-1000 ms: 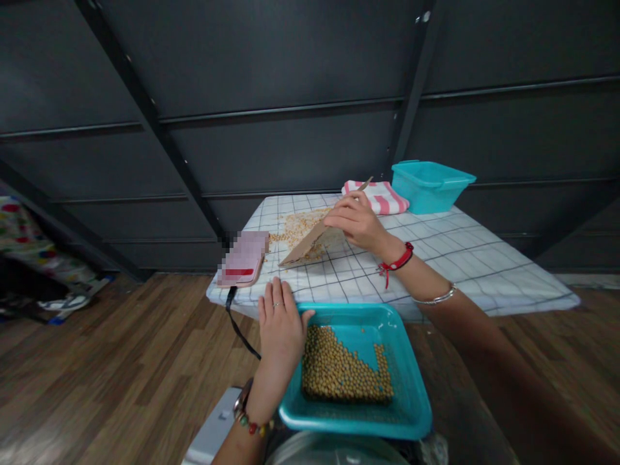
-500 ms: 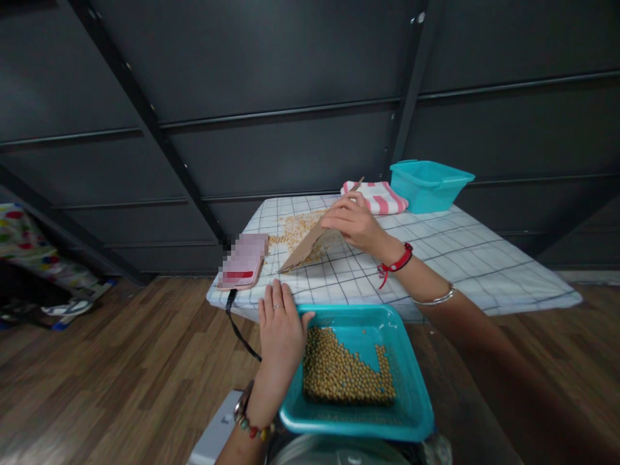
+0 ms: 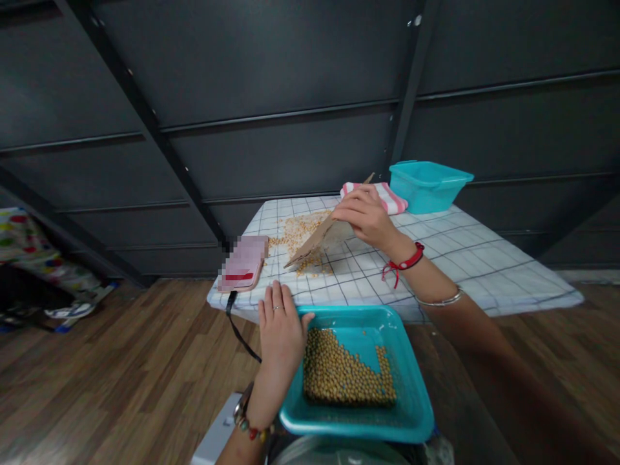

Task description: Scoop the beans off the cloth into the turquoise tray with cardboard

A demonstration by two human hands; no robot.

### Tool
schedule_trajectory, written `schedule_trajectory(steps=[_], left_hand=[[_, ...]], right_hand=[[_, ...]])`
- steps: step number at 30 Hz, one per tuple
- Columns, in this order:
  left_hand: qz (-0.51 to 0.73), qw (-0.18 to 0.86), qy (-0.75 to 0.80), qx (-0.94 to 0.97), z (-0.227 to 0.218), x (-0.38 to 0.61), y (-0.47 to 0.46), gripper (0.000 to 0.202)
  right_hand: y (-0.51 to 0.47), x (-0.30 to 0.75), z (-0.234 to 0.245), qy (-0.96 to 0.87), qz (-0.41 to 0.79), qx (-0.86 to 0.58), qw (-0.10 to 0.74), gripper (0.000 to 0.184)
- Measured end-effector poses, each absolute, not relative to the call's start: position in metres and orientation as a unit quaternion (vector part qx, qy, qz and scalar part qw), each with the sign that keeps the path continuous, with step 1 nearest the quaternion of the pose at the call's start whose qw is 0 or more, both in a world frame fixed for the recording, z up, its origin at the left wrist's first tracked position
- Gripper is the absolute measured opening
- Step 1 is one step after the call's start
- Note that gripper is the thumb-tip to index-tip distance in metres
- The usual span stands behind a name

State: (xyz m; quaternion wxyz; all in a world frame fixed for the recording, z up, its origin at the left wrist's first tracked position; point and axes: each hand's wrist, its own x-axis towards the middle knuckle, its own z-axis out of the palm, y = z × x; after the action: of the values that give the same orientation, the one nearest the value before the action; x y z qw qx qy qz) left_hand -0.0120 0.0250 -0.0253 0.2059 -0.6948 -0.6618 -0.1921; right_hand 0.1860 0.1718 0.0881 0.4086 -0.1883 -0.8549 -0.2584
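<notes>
My right hand (image 3: 363, 213) grips the upper part of a cardboard sheet (image 3: 312, 237), which slants over the checked cloth with its lower end close to the surface. Yellow soybeans (image 3: 303, 226) lie scattered behind the cardboard and some show in front of its lower edge. My left hand (image 3: 281, 329) rests flat at the left rim of a teal basket (image 3: 416, 381), fingers stretched out over the cloth edge. Inside the basket lies a heap of soybeans (image 3: 343, 371), mostly on its left and near side.
A phone (image 3: 245, 261) with a black cable lies at the cloth's left side. A pink-and-white striped towel (image 3: 394, 201) and a second teal basket (image 3: 429, 187) stand at the back right. The checked tablecloth (image 3: 465, 258) covers the table, before a dark panelled wall.
My right hand has moved slightly right and up with the cardboard, uncovering more soybeans near its lower edge. My left hand stays in place.
</notes>
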Motion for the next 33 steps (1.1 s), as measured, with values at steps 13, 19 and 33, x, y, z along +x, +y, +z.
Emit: schedule_trajectory(steps=[13,19,33], left_hand=[[-0.197,0.219,-0.661,-0.69,-0.024,-0.011,0.025,0.066],[-0.209,0.231,-0.659,-0.685,-0.027,-0.013,0.025,0.064],[-0.194,0.246,-0.659,-0.684,-0.025,-0.012,0.024,0.064]], right_hand=[[0.16,0.198,0.1,-0.848,-0.286,-0.21,0.394,0.029],[0.151,0.196,0.103,-0.854,-0.331,-0.201,0.348,0.033],[0.133,0.205,0.098,-0.848,-0.323,-0.181,0.38,0.026]])
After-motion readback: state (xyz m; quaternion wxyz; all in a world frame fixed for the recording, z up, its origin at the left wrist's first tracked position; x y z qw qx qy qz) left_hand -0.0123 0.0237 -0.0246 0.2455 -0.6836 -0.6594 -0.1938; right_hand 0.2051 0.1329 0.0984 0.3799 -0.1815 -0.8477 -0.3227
